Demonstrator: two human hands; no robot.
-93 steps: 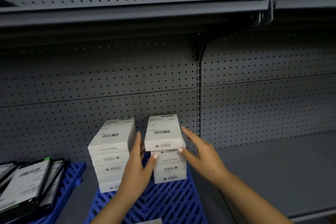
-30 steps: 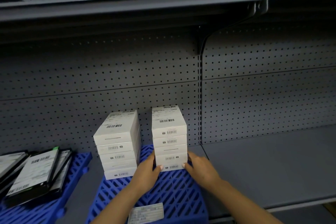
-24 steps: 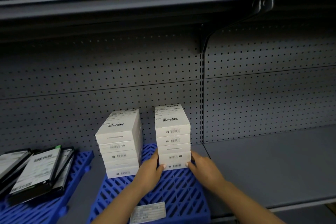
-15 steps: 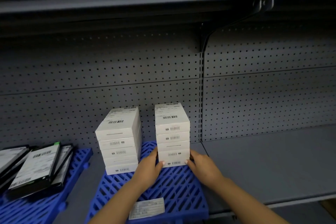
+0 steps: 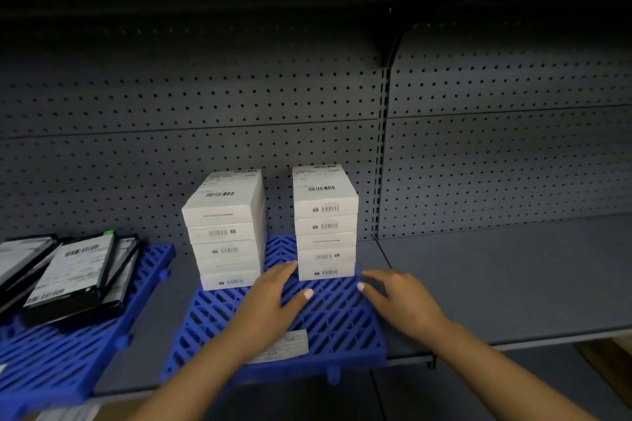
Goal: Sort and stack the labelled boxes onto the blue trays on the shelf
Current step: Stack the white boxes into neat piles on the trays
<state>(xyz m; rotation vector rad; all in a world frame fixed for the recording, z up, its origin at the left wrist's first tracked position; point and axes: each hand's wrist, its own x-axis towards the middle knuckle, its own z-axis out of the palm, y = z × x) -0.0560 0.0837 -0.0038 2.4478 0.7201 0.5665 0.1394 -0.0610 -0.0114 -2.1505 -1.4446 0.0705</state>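
1. Both of our hands are open and hold nothing. The left hand [image 5: 273, 301] lies spread over the blue tray [image 5: 335, 328], its fingertips close to the bottom corner of the right stack [image 5: 325, 222]; whether they touch it we cannot tell. The right hand [image 5: 400, 294] hovers just right of that stack and looks clear of it, though it is blurred.

2. The step in hand, we judge, is squaring up the right stack. To do it well, we should press both palms flat on opposite sides, low down, and nudge evenly so the upper boxes do not slide off line.

3. The left stack [image 5: 225, 232] stands beyond and left of our left hand. Its top box sits slightly askew, so it may want the same touch.

4. Count of white boxes: five in the right stack, five in the left, ten in all.

5. Blue trays: two, one under our hands and a second tray [image 5: 68, 352] far to the left of the left hand.

6. On that second tray lie dark boxes [image 5: 71, 277], at least three, overlapping; the exact number is unclear.

7. One paper label [image 5: 287, 345] lies on the near tray beside our left wrist.
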